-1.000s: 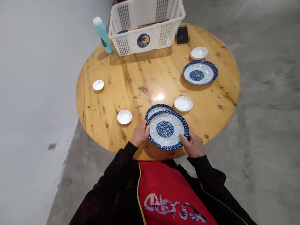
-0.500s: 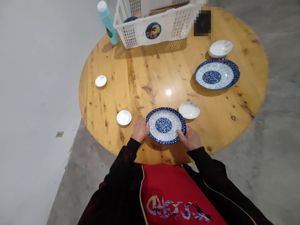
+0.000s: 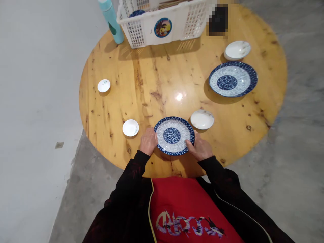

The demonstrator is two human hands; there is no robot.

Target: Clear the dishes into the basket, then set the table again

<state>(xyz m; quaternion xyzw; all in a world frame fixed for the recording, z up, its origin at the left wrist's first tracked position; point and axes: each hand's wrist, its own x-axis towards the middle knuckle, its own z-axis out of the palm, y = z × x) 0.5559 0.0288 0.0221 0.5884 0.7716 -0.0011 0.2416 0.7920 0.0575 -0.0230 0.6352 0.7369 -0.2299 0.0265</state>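
Note:
A blue-and-white patterned plate (image 3: pixel 173 135) lies on the round wooden table (image 3: pixel 157 77) near its front edge. My left hand (image 3: pixel 147 142) grips the plate's left rim with curled fingers. My right hand (image 3: pixel 199 148) grips its right rim the same way. One second ago a second plate showed under it; now only one rim shows, so I cannot tell whether two are stacked. A small white saucer (image 3: pixel 201 119) sits just right of the plate, another saucer (image 3: pixel 130 128) just left.
A second patterned plate (image 3: pixel 233 78) lies at the right, with a white saucer (image 3: pixel 237 50) behind it. A small saucer (image 3: pixel 103 85) sits at the left edge. A white plastic basket (image 3: pixel 162 20) and a teal bottle (image 3: pixel 110 21) stand at the back.
The upper plate came down and back over the lower one, and only one plate shows now. Both hands stayed on the rim. The camera view shifted a little.

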